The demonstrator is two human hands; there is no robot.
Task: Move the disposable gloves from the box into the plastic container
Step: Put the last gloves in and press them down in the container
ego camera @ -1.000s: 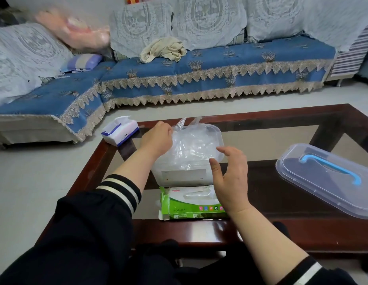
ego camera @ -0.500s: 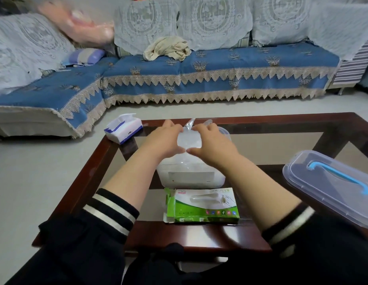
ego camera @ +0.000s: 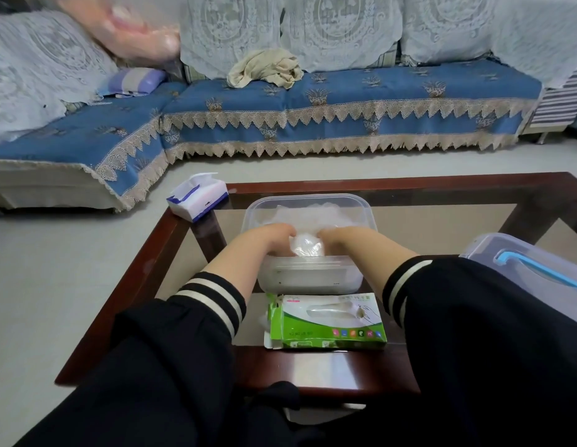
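- Black sleeves with white-striped cuffs fill the bottom of the view, both forearms reaching forward over the table [ego camera: 145, 269].
- Green and white glove box [ego camera: 326, 321] lies flat at the near table edge, just in front of the container; left end flap hangs open, a bit of clear plastic showing there.
- Plastic container [ego camera: 367, 208], clear, lid off, sits just behind the box in the table's middle.
- Left hand [ego camera: 271, 238] is down inside the container at its near side, fingers curled onto a bunch of disposable gloves [ego camera: 308, 246].
- Right hand [ego camera: 343, 238] is inside too, opposite the left, fingers curled on the same bunch; fingertips hidden, so exact grip cannot be told.
- The glove bunch sits between the two hands, inside the container at the near wall; more crumpled clear film lies behind it toward the far wall.
- Clear lid [ego camera: 519, 269] with blue handle lies on the table to the right, partly cut off by the frame edge.
- Tissue pack [ego camera: 198, 196], white and blue, on the far left table corner.
- Beyond the floor: blue sofa [ego camera: 345, 104] with lace trim, beige cloth [ego camera: 264, 71] crumpled on the seat, striped pillow [ego camera: 134, 80] at left.
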